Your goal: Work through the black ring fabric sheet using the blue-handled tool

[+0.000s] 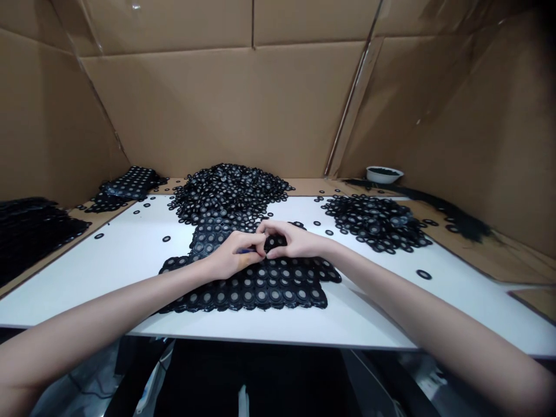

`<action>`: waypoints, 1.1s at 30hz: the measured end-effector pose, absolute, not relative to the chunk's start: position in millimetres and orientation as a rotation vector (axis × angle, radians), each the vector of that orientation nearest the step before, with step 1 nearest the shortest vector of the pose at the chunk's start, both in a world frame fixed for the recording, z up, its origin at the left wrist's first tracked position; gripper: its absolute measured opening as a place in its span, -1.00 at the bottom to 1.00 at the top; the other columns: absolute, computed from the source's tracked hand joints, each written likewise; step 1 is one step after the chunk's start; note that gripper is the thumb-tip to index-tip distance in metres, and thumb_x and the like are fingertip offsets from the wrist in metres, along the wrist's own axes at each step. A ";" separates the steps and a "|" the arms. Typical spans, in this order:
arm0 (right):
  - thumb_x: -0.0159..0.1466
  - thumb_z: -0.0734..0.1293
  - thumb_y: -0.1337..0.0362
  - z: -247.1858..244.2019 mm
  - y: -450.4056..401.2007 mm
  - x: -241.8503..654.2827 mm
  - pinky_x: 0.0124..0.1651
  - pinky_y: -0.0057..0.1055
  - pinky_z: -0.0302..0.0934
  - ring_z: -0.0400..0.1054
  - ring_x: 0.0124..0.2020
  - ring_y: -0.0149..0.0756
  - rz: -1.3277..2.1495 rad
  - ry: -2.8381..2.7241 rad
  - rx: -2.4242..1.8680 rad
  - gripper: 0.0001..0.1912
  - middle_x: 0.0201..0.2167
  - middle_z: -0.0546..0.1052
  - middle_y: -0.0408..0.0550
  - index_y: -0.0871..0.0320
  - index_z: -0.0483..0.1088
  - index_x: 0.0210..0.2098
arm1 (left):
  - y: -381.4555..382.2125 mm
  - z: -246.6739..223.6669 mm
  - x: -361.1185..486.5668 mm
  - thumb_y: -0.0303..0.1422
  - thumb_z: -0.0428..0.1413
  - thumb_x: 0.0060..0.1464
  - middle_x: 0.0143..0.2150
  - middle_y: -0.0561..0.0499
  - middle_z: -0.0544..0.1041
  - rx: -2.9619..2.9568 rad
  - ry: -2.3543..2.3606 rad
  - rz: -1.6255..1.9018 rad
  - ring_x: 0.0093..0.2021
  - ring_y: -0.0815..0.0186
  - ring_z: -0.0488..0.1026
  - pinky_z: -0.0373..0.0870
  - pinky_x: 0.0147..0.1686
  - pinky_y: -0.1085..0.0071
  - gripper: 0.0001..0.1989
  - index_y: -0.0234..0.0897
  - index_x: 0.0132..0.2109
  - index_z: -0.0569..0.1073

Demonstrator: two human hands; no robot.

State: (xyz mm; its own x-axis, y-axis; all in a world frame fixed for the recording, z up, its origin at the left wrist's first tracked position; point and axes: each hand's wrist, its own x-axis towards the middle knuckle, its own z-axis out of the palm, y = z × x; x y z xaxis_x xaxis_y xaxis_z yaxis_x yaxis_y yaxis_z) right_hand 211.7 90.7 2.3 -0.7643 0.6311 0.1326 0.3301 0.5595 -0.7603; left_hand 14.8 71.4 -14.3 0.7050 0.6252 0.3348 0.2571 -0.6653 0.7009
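Note:
My left hand (237, 253) is closed in a pinch, with a thin blue object (247, 251) showing between its fingers; its kind is mostly hidden. Against its fingertips, my right hand (293, 238) curls its thumb and fingers around a piece of black moulded sheet (272, 242) with a round grey spot. Where the fingertips meet, the detail is too small to make out. Below both hands lie overlapping black moulded sheets (260, 294) with rows of grey round centres. Behind them rises a large heap of loose black rings (228, 188).
A smaller pile of black rings (377, 223) lies to the right, beside black stringy scraps (460, 217). A white bowl (384, 175) holds dark bits. Stacked sheets (35, 237) stand at left, more sheets (132, 182) behind. Cardboard walls (226, 110) enclose the white table (117, 260).

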 end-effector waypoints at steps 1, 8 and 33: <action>0.03 0.37 0.40 3.9 90.3 213.0 0.01 -0.26 0.14 0.26 -0.10 -0.20 1.040 -2.440 -0.787 -0.72 -0.21 0.38 -0.08 0.15 0.27 -0.28 | 71.4 -14.2 14.5 -0.45 0.04 0.08 -0.48 0.11 0.35 2.261 0.675 0.758 -0.43 0.42 0.24 0.15 -0.37 0.53 -0.84 -0.36 -0.47 0.35; -0.01 0.47 0.19 5.2 91.0 220.2 0.04 -0.26 0.13 0.25 -0.03 -0.16 0.962 -2.548 -0.860 -0.55 -0.07 0.36 -0.07 0.12 0.27 -0.18 | 72.2 -13.3 13.4 -0.42 0.10 0.02 -0.47 0.09 0.37 2.087 0.698 0.822 -0.41 0.39 0.26 0.16 -0.34 0.49 -0.84 -0.36 -0.49 0.35; -0.07 0.50 0.19 4.1 95.5 223.1 0.05 -0.29 0.13 0.24 -0.02 -0.19 1.079 -2.506 -0.751 -0.41 -0.08 0.36 -0.11 0.09 0.28 -0.08 | 66.3 -9.9 8.5 -0.49 0.15 -0.08 -0.53 0.11 0.35 1.888 0.690 0.713 -0.59 0.52 0.18 0.08 -0.59 0.56 -0.88 -0.40 -0.51 0.37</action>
